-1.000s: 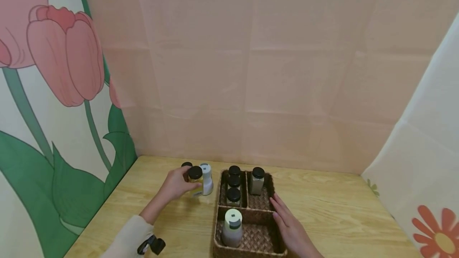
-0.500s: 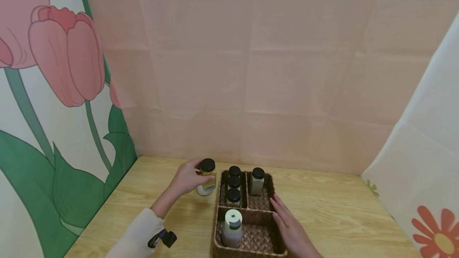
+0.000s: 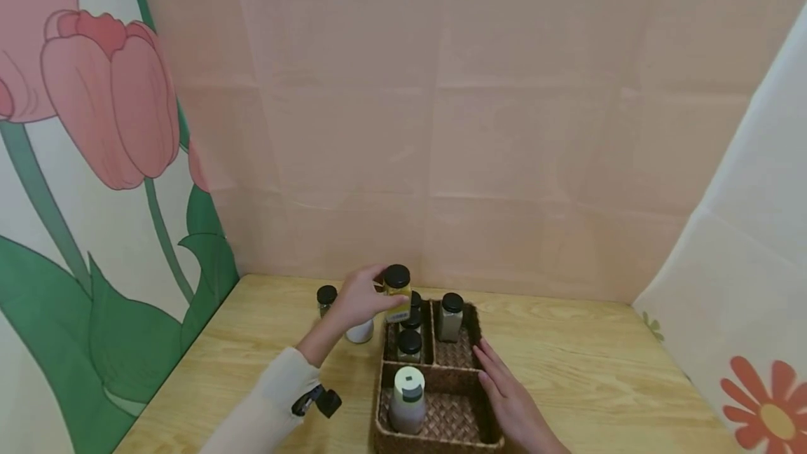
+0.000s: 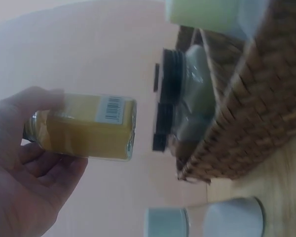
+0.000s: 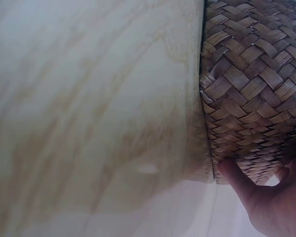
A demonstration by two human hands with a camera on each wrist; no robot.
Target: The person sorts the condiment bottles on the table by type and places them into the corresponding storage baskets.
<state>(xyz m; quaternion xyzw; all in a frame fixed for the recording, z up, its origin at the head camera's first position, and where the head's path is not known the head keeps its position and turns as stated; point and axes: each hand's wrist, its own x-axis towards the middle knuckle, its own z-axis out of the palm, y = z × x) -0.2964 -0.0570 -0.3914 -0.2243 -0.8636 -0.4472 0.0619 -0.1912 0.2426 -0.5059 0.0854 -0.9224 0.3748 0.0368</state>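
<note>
My left hand (image 3: pixel 361 299) grips a glass spice jar (image 3: pixel 397 294) with a black lid and yellow contents. In the head view the jar is raised over the back left compartment of a woven basket (image 3: pixel 440 448). The left wrist view shows a barcode label on the jar (image 4: pixel 86 127), which is clear of the basket wall (image 4: pixel 256 89). Several black-lidded jars (image 3: pixel 409 343) stand in that compartment, partly hidden. My right hand (image 3: pixel 513 405) rests against the basket's right side; the right wrist view shows its fingers (image 5: pixel 237 181) touching the weave (image 5: pixel 256 84).
Another black-lidded jar (image 3: pixel 450 317) stands in the back right compartment. A white-capped shaker (image 3: pixel 408 401) occupies the front one. Left of the basket, a white bottle (image 3: pixel 360 331) and a black-lidded jar (image 3: pixel 326 298) stand on the wooden table (image 3: pixel 567 370), partly behind my left hand.
My left hand has carried the yellow jar rightward and up, from beside the white bottle to over the basket. The right hand has stayed at the basket's side.
</note>
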